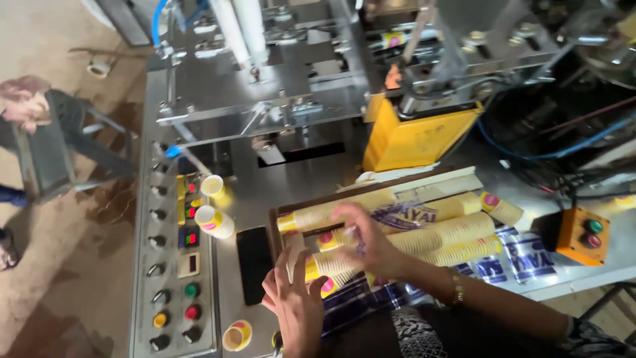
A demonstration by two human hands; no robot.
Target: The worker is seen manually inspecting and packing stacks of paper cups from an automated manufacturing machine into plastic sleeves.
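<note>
Several long stacks of yellow and white paper cups [457, 232] lie on their sides in a shallow tray [273, 222] on the metal machine table. My right hand [368, 242] reaches across and grips one stack of cups [331, 264] near its open end. My left hand [295, 301] rests with spread fingers against the tray's near left corner, touching the end of the same stack. A gold bracelet sits on my right wrist. Printed clear plastic wrap [530, 255] lies under and between the stacks.
A control panel [173, 265] with knobs and coloured buttons runs along the left. Loose cups [213, 221] stand beside it, another cup [236, 335] lies near the front. A yellow guard [417, 136] and machine parts rise behind. An orange button box [582, 235] sits at right.
</note>
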